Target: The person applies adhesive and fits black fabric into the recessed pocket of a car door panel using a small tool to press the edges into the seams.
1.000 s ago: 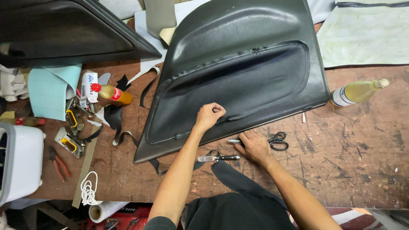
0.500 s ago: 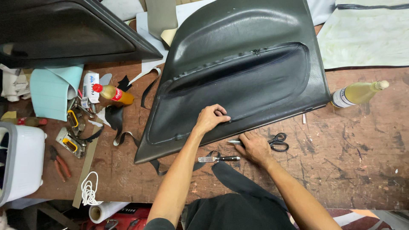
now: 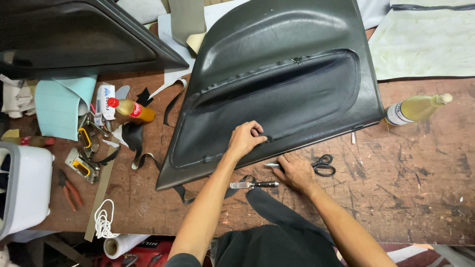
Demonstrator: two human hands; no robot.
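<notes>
A large black leather-covered door panel (image 3: 277, 84) lies tilted on the worn wooden workbench (image 3: 410, 173). My left hand (image 3: 246, 140) presses on the panel's lower part near its front edge, fingers curled. Just below that edge, my right hand (image 3: 296, 170) rests flat on the bench against the panel, over the blades of the black-handled scissors (image 3: 321, 165). A small knife (image 3: 252, 185) with a dark handle lies on the bench between my forearms. A black strip of material (image 3: 277, 210) runs down toward me.
A second black panel (image 3: 74, 34) lies at the far left. A yellow-liquid bottle (image 3: 418, 109) lies at right, a red-capped bottle (image 3: 131, 109) at left. Staplers (image 3: 84, 165), red pliers (image 3: 69, 188), white cord (image 3: 103, 222), a teal sheet (image 3: 62, 104) and a white container (image 3: 22, 188) crowd the left side.
My left hand has shifted slightly along the panel and its fingers have curled more. My right hand has stayed in place by the scissors.
</notes>
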